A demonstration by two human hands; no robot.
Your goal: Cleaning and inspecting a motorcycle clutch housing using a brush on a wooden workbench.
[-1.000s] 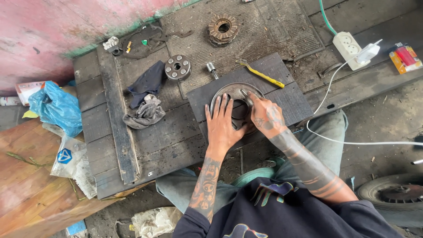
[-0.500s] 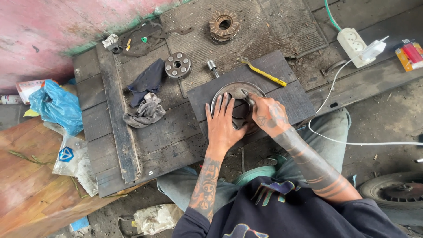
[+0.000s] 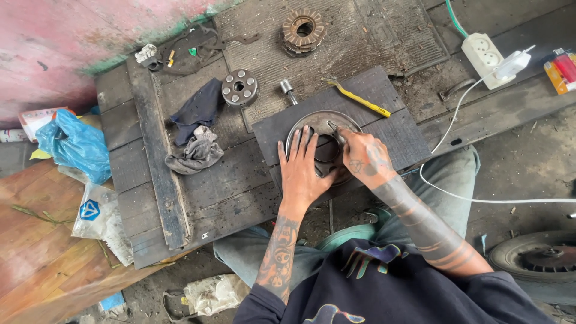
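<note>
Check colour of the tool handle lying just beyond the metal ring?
Yellow handle, lying flat on the dark board past the metal ring. Head view shows it.

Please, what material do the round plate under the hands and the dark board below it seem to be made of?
The round plate looks like bare metal: grey, with a dull shine and worn marks on its rim. The left hand lies flat on it. The right hand holds a thin tool against it. The dark board seems to be wood, stained nearly black, with grain lines that run along it.
</note>
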